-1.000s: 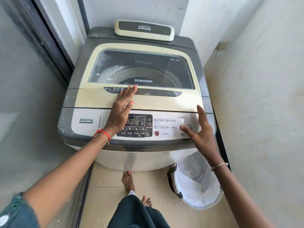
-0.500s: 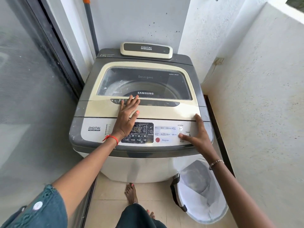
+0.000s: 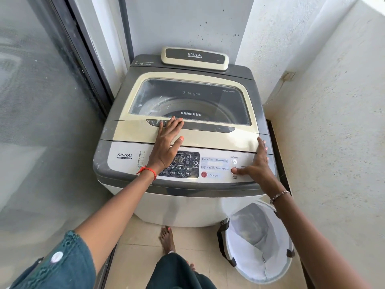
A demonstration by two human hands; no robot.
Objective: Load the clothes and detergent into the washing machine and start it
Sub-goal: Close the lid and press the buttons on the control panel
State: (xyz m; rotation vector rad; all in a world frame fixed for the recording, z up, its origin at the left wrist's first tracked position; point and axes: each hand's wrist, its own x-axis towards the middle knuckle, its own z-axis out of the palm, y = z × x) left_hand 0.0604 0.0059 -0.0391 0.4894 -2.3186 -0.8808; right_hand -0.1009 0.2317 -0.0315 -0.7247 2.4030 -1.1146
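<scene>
Cream plastic lid shut flat on washing machine. Clothes + detergent not made out thru tinted glass, prob. inside the machine.

Left hand laid flat across lid front, fingers straight, tips at handle recess. Gripping nothing, likely bracing or pressing lid down.

Right hand spread at right end of machine's control panel, holding nothing. Fingers straight up on lid edge for steadiness, thumb set on Start/Pause btn. Judged: last step, starting cycle.

Display at panel centre faint; can't tell if lit.

White mesh basket on floor at machine's front-right corner, close for loading.
</scene>
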